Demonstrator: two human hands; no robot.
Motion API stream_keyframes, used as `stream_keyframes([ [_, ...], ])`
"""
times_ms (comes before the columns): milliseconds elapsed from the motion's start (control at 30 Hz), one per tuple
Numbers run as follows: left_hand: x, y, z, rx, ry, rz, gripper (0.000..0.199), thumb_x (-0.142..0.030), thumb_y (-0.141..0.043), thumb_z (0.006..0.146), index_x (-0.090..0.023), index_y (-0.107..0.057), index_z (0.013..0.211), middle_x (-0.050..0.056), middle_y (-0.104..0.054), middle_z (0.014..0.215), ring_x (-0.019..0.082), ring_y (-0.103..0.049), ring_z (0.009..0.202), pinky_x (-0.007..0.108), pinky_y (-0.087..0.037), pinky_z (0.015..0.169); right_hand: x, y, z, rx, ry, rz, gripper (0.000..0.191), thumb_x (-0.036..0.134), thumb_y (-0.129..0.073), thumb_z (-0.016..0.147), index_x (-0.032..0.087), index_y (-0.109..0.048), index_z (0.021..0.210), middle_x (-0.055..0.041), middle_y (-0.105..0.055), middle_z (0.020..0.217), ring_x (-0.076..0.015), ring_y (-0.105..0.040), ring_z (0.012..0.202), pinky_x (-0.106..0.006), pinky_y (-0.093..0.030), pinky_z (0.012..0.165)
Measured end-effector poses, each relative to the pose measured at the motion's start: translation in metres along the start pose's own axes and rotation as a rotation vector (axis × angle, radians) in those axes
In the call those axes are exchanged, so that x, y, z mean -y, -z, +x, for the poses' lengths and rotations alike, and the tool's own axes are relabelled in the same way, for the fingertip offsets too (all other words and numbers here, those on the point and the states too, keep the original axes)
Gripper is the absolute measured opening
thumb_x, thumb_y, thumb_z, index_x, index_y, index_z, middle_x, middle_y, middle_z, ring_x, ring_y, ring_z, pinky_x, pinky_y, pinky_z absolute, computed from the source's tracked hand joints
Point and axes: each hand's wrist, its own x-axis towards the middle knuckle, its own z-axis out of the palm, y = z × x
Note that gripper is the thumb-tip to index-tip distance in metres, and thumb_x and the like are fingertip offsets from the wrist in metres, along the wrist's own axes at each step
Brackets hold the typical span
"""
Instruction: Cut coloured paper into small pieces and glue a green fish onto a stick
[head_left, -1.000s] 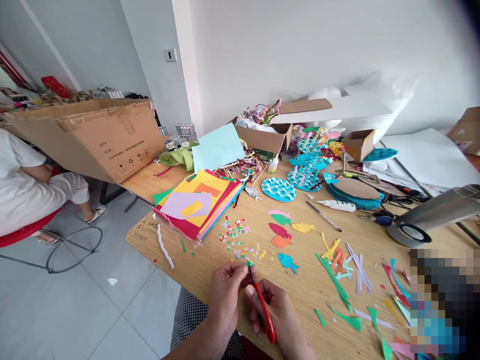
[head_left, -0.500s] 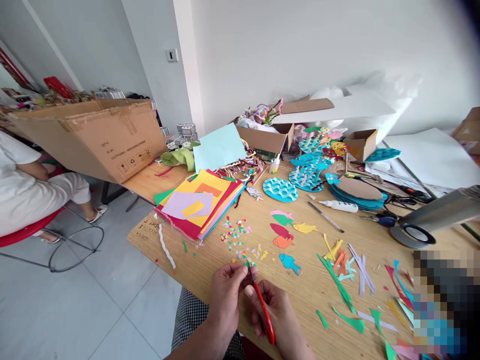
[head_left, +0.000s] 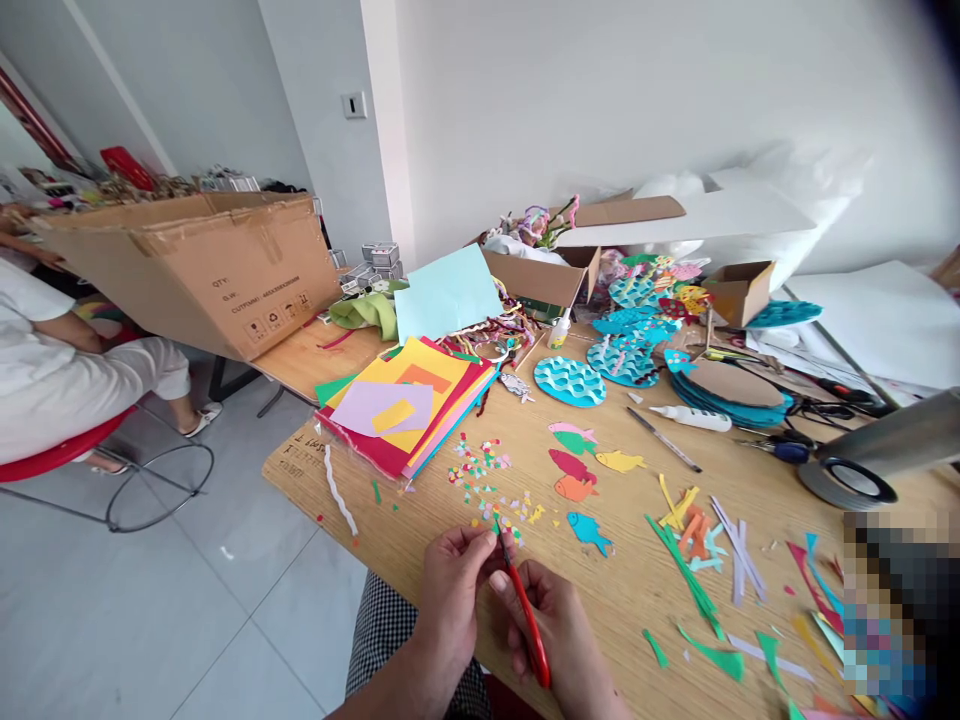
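Note:
My right hand [head_left: 551,620] is closed around the red handles of a pair of scissors [head_left: 531,630], whose blades point up and left, away from me. The fingers of my left hand [head_left: 454,575] are pinched together right beside the blade tips. A small bit of green paper [head_left: 496,519] shows at those fingertips; most of it is hidden. Just beyond lie scattered coloured paper dots and snippets [head_left: 480,465]. To their right are paper fish: a blue fish [head_left: 589,533], an orange fish [head_left: 574,487], a red fish [head_left: 567,464] and a yellow fish [head_left: 621,461].
A stack of coloured sheets [head_left: 409,410] lies at the left table edge. Paper strips [head_left: 694,525] and green offcuts [head_left: 709,652] spread to the right. Behind are a wavy blue disc [head_left: 570,382], a glue bottle [head_left: 694,416] and a pen [head_left: 664,438]. A seated person [head_left: 82,370] is far left.
The view has turned slightly left, so the table's contents sit a little further right. Both hands and the scissors hold nearly the same pose.

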Motion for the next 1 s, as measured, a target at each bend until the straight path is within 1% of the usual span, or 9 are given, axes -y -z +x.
stream_keyframes([
  [100, -0.004, 0.005, 0.002, 0.005, -0.007, 0.015, 0.018, -0.032, -0.073, 0.065, -0.014, -0.066, 0.065, 0.006, -0.07, 0.07, 0.019, -0.065, 0.069, 0.029, -0.05, 0.071, -0.001, 0.003, 0.001, 0.028, 0.035, -0.008, 0.06, 0.079, -0.055, 0.059, 0.022, -0.038, 0.059, 0.0062, -0.047, 0.033, -0.0062, -0.037, 0.024, -0.018, -0.024, 0.028],
  [167, -0.009, 0.01, 0.003, 0.0, -0.015, 0.067, 0.021, -0.032, -0.074, 0.064, -0.013, -0.067, 0.067, 0.007, -0.071, 0.071, 0.019, -0.065, 0.069, 0.03, -0.051, 0.07, -0.001, 0.006, 0.001, 0.048, 0.061, -0.022, 0.058, 0.077, -0.054, 0.063, 0.021, -0.039, 0.061, 0.0058, -0.048, 0.034, -0.006, -0.039, 0.025, -0.017, -0.026, 0.029],
  [233, -0.015, 0.014, 0.003, 0.03, 0.006, 0.138, 0.023, -0.033, -0.074, 0.064, -0.012, -0.067, 0.069, 0.008, -0.071, 0.07, 0.019, -0.065, 0.066, 0.029, -0.051, 0.064, 0.0, 0.01, -0.001, 0.072, 0.071, -0.041, 0.057, 0.076, -0.053, 0.065, 0.021, -0.041, 0.062, 0.0049, -0.05, 0.036, -0.0065, -0.041, 0.027, -0.018, -0.028, 0.031],
  [333, -0.022, 0.016, 0.003, 0.099, 0.058, 0.213, 0.026, -0.034, -0.074, 0.064, -0.011, -0.065, 0.072, 0.008, -0.071, 0.069, 0.018, -0.065, 0.061, 0.025, -0.049, 0.053, 0.004, 0.017, -0.003, 0.111, 0.068, -0.045, 0.056, 0.075, -0.054, 0.067, 0.02, -0.042, 0.064, 0.0037, -0.053, 0.039, -0.0072, -0.044, 0.03, -0.018, -0.031, 0.033],
  [433, -0.026, 0.014, 0.002, 0.15, 0.082, 0.249, 0.027, -0.034, -0.074, 0.065, -0.011, -0.064, 0.073, 0.009, -0.071, 0.066, 0.016, -0.064, 0.056, 0.022, -0.045, 0.047, 0.006, 0.023, -0.006, 0.116, 0.091, -0.014, 0.054, 0.073, -0.057, 0.066, 0.021, -0.042, 0.065, 0.0042, -0.053, 0.04, -0.0078, -0.046, 0.032, -0.019, -0.034, 0.035],
  [533, -0.025, 0.01, 0.001, 0.198, 0.102, 0.272, 0.028, -0.035, -0.074, 0.065, -0.011, -0.063, 0.072, 0.007, -0.069, 0.059, 0.014, -0.06, 0.049, 0.02, -0.042, 0.042, 0.006, 0.03, -0.009, 0.119, 0.111, -0.008, 0.054, 0.072, -0.058, 0.066, 0.021, -0.042, 0.065, 0.0047, -0.053, 0.041, -0.0083, -0.046, 0.032, -0.02, -0.035, 0.036],
  [667, -0.024, 0.008, 0.002, 0.252, 0.127, 0.287, 0.028, -0.035, -0.075, 0.064, -0.011, -0.063, 0.072, 0.005, -0.067, 0.055, 0.013, -0.058, 0.045, 0.02, -0.041, 0.04, 0.001, 0.039, -0.017, 0.165, 0.073, -0.046, 0.051, 0.068, -0.062, 0.066, 0.02, -0.044, 0.065, 0.0048, -0.054, 0.045, -0.0086, -0.049, 0.034, -0.019, -0.036, 0.036],
  [800, -0.026, 0.007, 0.003, 0.289, 0.156, 0.347, 0.03, -0.037, -0.075, 0.063, -0.01, -0.064, 0.071, 0.008, -0.07, 0.061, 0.016, -0.062, 0.048, 0.022, -0.044, 0.042, -0.007, 0.046, -0.022, 0.182, 0.005, -0.078, 0.053, 0.07, -0.061, 0.064, 0.021, -0.043, 0.064, 0.0057, -0.053, 0.042, -0.0094, -0.05, 0.032, -0.018, -0.035, 0.033],
  [1000, -0.028, 0.007, 0.002, 0.317, 0.187, 0.387, 0.028, -0.036, -0.074, 0.063, -0.01, -0.065, 0.071, 0.009, -0.071, 0.065, 0.018, -0.066, 0.054, 0.021, -0.044, 0.041, -0.01, 0.051, -0.025, 0.209, -0.004, -0.064, 0.049, 0.065, -0.064, 0.066, 0.021, -0.044, 0.066, 0.0065, -0.053, 0.041, -0.0087, -0.048, 0.031, -0.017, -0.033, 0.032],
])
